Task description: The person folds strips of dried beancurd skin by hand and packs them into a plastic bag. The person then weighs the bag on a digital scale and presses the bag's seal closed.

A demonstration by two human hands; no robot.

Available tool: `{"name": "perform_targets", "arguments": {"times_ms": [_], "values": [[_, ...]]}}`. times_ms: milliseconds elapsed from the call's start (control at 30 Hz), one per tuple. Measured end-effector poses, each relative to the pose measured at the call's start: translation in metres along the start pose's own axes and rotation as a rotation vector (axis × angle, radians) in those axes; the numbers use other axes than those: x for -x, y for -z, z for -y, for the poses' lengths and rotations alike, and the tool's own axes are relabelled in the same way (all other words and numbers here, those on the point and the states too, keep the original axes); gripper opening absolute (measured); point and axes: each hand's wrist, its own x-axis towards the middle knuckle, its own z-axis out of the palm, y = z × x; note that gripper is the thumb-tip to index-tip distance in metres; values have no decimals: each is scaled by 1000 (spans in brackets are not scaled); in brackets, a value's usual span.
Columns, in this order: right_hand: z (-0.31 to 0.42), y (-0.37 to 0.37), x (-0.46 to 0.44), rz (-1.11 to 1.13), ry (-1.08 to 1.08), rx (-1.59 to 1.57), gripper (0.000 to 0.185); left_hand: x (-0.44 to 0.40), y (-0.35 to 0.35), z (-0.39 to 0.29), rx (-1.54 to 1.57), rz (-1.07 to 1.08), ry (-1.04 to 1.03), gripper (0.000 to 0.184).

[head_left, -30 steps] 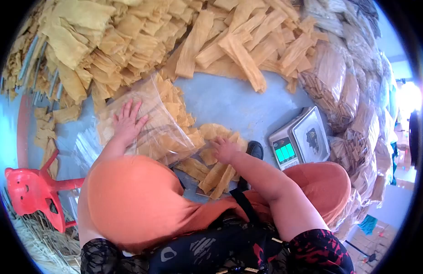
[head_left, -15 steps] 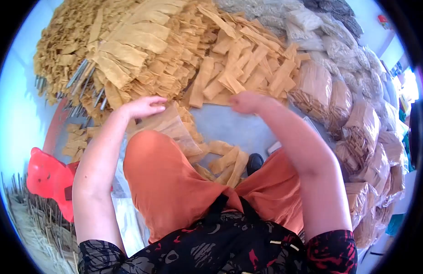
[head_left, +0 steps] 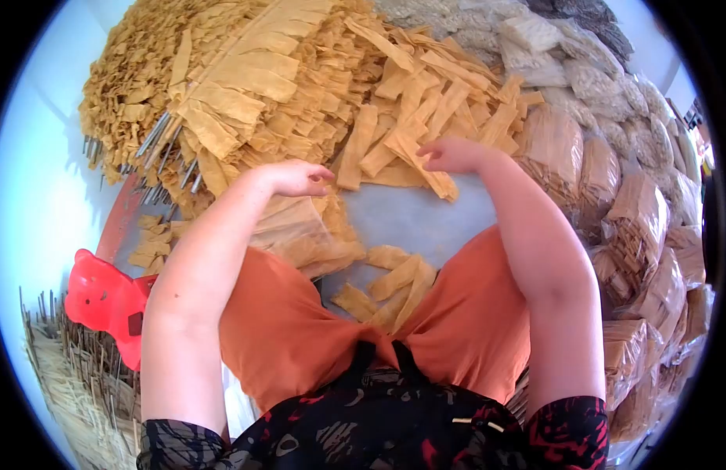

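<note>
My left hand (head_left: pixel 300 178) hovers over a clear plastic bag (head_left: pixel 288 223), its fingers loosely bent and apart with nothing visible in them. At the near edge of the loose heap (head_left: pixel 465 94), my right hand (head_left: pixel 455 154) has thumb and fingers closed on a flat yellow strip (head_left: pixel 433 176). This strip looks like dried tofu skin, and its near end hangs toward the blue-grey surface (head_left: pixel 402 215). Several similar strips (head_left: pixel 394 278) lie between my knees. The plastic bag rests by my left knee with yellow strips around it.
Layered yellow sheets (head_left: pixel 245 78) hang on rods in a big pile at the far left. Filled clear bags (head_left: pixel 551 149) are stacked along the right. A red bear-shaped plastic seat back (head_left: pixel 104 298) stands at left, near thin sticks (head_left: pixel 73 368).
My right hand has moved up and slightly right, and a strip's near end now sticks out below it. My left hand has shifted right over the bag. The view has shifted slightly.
</note>
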Motion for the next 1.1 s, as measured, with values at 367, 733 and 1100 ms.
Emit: {"name": "perform_targets", "arguments": {"times_ms": [367, 733, 1100], "values": [[-138, -48, -96, 168, -199, 69, 48, -208, -107, 56, 287, 83, 28, 56], [-244, -201, -160, -215, -542, -195, 81, -277, -196, 37, 1795, -34, 400, 27], [-212, -243, -153, 49, -645, -221, 60, -318, -190, 79, 1694, -220, 576, 25]]}}
